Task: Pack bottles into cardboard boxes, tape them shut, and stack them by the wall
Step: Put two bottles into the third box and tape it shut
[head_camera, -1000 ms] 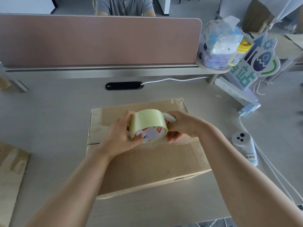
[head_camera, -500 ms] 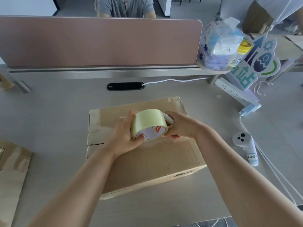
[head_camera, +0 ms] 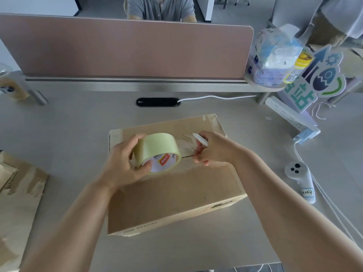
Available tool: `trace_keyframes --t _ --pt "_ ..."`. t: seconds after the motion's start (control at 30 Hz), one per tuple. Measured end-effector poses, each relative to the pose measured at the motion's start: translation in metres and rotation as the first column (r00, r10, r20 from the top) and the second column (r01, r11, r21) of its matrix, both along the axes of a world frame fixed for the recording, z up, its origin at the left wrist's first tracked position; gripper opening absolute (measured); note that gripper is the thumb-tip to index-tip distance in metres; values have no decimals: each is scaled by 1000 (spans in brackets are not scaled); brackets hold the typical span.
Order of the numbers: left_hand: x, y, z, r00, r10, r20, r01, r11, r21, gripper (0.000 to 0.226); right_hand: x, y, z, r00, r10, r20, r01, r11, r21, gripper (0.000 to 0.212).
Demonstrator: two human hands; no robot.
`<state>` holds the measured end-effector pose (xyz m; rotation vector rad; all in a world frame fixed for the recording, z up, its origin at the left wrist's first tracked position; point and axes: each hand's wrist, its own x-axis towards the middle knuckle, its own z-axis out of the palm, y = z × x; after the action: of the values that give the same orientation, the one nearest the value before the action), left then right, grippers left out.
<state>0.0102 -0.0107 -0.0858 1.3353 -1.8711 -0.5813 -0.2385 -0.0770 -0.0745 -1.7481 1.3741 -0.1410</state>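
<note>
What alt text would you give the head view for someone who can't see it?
Over a closed box on a desk, the left hand grips a tape roll while the right hand pinches the tape end pulled from it, a white tool tucked in its fingers. A divider stands behind.

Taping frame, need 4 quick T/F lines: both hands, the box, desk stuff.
1. The left hand grips the tape roll. True.
2. The cardboard box stands open with its flaps up. False: the flaps are folded down flat.
3. The right hand is empty. False: its fingers hold a white tool, and a strip of tape stretches from the roll to them.
4. A white controller lies on the desk to the right of the box. True.
</note>
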Motion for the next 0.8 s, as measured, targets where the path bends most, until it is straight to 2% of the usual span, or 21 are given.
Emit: trace_keyframes --t 0.13,0.3,0.37,0.43,0.53,0.63,0.7,0.8 --pt "-4 3 -9 988 95 -120 -73 982 174 47 8 -3 6 997 -7 76 1 997 75 33" --pt "-6 3 -5 978 63 -201 -19 977 212 46 38 -3 8 996 45 74 -52 994 99 13" --pt "-7 5 -4 973 34 -228 21 972 234 49 47 -4 9 997 61 49 -66 993 98 15" --pt "-9 5 -5 979 4 -205 45 971 233 52 51 -3 11 995 96 8 -96 990 105 26" --pt "-9 4 -7 990 6 -140 24 977 213 47 52 -2 11 995 103 -14 -100 987 126 29" --pt "-7 2 -7 997 42 -63 -29 980 198 36 53 -2 7 997 71 -31 -67 992 105 25" --pt "1 3 -7 998 53 -29 -48 984 173 37 53 -1 5 1000 2 -9 -2 996 84 18" --pt "23 5 -9 994 80 -81 -71 992 102 37 50 1 3 995 -58 75 52 995 88 10"
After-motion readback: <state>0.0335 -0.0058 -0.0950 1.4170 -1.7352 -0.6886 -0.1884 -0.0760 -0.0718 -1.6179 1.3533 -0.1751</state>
